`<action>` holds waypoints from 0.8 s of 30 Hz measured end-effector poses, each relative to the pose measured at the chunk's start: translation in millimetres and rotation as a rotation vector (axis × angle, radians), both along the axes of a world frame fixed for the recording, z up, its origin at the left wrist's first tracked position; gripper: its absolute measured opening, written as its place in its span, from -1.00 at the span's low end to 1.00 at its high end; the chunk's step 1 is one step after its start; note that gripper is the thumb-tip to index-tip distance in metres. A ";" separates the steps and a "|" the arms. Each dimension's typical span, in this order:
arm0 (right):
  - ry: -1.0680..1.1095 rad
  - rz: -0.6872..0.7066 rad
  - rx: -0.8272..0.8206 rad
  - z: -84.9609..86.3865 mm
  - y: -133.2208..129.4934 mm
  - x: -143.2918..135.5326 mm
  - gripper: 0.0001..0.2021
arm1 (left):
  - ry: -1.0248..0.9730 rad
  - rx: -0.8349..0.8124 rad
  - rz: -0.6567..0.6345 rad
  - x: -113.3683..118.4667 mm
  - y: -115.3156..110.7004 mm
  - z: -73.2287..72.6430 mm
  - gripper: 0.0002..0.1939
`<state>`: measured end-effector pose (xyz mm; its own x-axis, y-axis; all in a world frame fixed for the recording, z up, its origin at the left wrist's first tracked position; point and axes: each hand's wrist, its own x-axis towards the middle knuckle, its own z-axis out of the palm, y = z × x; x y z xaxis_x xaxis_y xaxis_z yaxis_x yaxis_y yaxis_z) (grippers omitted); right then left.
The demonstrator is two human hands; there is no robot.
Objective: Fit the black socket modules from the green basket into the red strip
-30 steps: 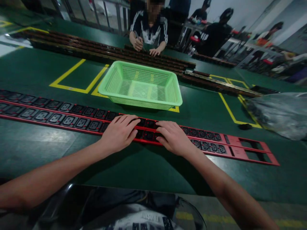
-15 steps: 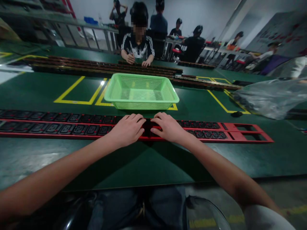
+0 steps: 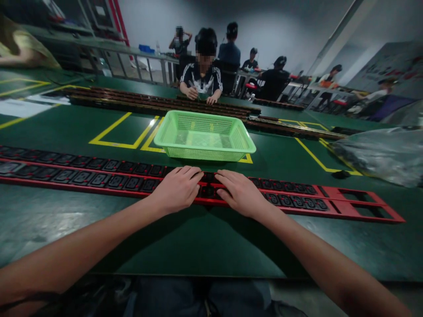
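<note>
Two red rails (image 3: 345,204), lined with black power sockets (image 3: 99,180), lie side by side across the green table. My left hand (image 3: 176,188) rests on top of them left of the middle, fingers slightly bent over the far rail and thumb over the near one. Just to its right, my right hand (image 3: 241,191) lies in a mirrored pose, fingers forward and thumb apart. Between the hands a few sockets show in a narrow gap. My palms and fingers hide the sockets beneath them.
A light green plastic basket (image 3: 205,153) stands behind the rails. Long dark rails (image 3: 139,99) are stacked farther back, where a co-worker (image 3: 201,79) sits with both hands near them. A clear plastic bag (image 3: 383,152) lies at the right. Yellow tape (image 3: 112,144) marks the table.
The view has shifted, so the rails and basket appear lower and farther right. My hands stay on the rails, the gap between them slightly wider, showing more of the sockets there.
</note>
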<state>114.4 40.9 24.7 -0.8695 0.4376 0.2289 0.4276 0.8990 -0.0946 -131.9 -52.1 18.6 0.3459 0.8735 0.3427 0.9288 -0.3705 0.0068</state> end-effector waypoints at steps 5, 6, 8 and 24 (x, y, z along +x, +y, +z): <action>-0.031 -0.021 -0.041 3.1 -3.1 2.4 -0.49 | -0.034 -0.028 0.016 -6.0 -0.1 3.3 -0.52; -0.042 -0.021 -0.043 3.8 -3.8 2.8 -0.48 | -0.036 -0.030 0.035 -7.5 -0.4 4.3 -0.52; -0.062 -0.024 -0.037 4.5 -5.2 3.9 -0.46 | -0.033 -0.041 0.070 -10.9 -1.0 6.0 -0.53; -0.088 -0.001 0.008 4.1 -9.6 10.0 -0.49 | -0.033 -0.127 -0.085 -46.7 14.6 6.6 -0.49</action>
